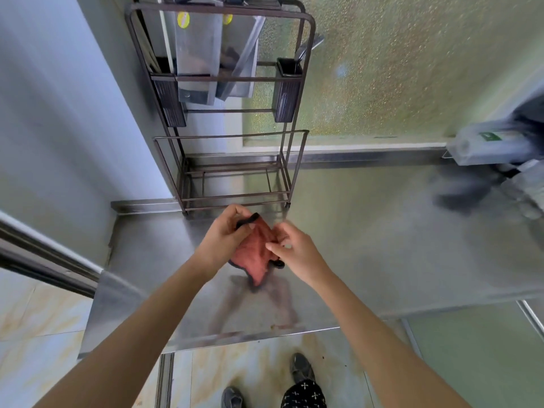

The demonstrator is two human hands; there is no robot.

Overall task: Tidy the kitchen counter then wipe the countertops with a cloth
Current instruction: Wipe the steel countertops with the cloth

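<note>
nearest to us, two dark shoes point(301, 368) stand on the pale tiled floor point(259, 357), one patterned trouser leg above the right one. two bare forearms reach forward over the steel surface point(368, 245). we count one cloth point(253, 254), salmon pink with a dark trim, held up between both hands over the near middle of the surface. the left hand point(225, 234) grips its upper corner with curled fingers and thumb. the right hand point(295, 250) pinches its right edge. the cloth's lower tip hangs down towards its shadow, and we cannot tell whether it touches the steel.

behind the hands, at the back edge of the surface, stands one dark wire rack point(235, 184). its bottom tier holds nothing we can see. higher up it carries two dark ribbed holders point(169, 101), one at each side, and what look like two broad steel blades point(197, 51), each with one yellow sticker point(183, 19). far right, one blurred grey box point(494, 145) with a green label lies by the frosted glass point(397, 69).
</note>
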